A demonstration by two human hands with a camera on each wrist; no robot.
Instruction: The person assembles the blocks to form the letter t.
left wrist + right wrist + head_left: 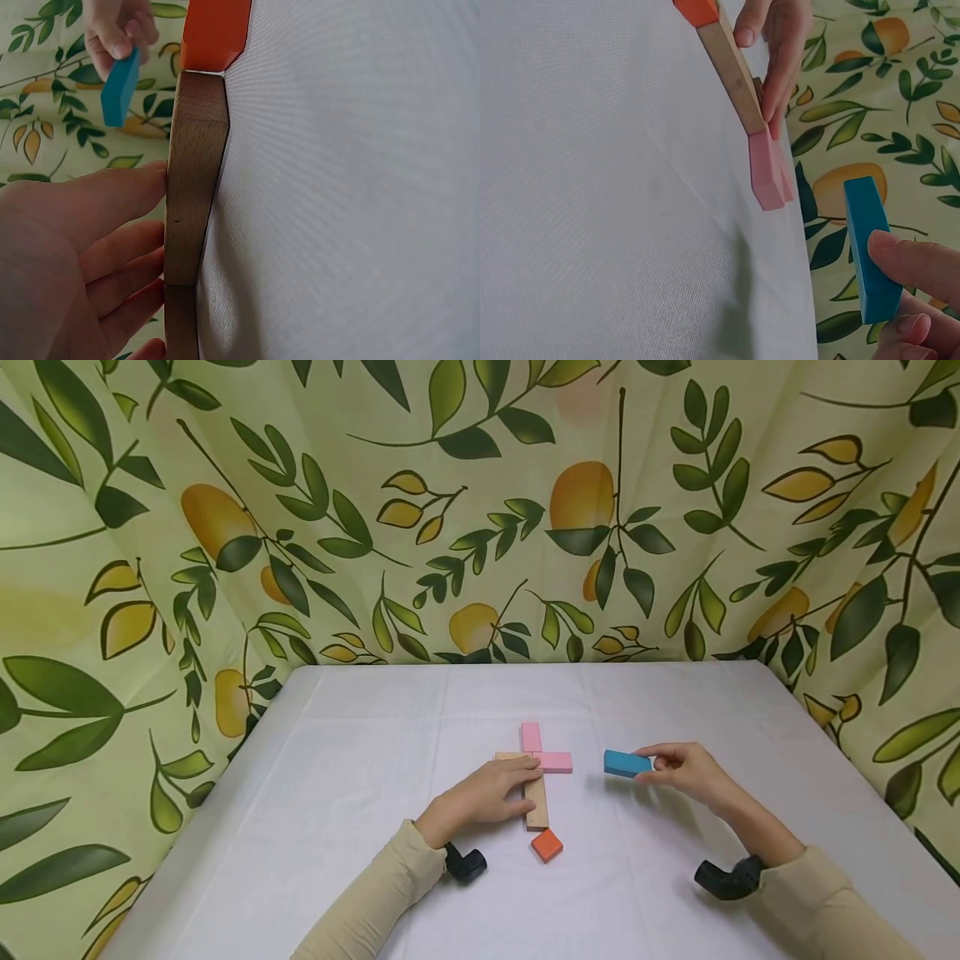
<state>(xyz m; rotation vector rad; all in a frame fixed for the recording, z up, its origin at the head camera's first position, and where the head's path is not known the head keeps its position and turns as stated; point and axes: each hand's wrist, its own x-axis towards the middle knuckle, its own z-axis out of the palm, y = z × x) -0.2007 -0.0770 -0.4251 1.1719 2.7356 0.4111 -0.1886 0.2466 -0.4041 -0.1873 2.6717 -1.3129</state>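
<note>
Raised above the table, a blue block is pinched between the thumb and fingers of my right hand. My left hand touches the tops of two plain wooden blocks with its fingertips; the long one points toward me, and the other lies crosswise, partly hidden under the fingers. Two pink blocks adjoin their far end: one upright in the view, one sideways. At the near end, an orange block sits turned at an angle, its corner close to the wood.
A white cloth covers the table. Behind it and at both sides hangs a leaf-and-fruit patterned curtain. Black wrist-worn devices stick out below the left sleeve and the right sleeve.
</note>
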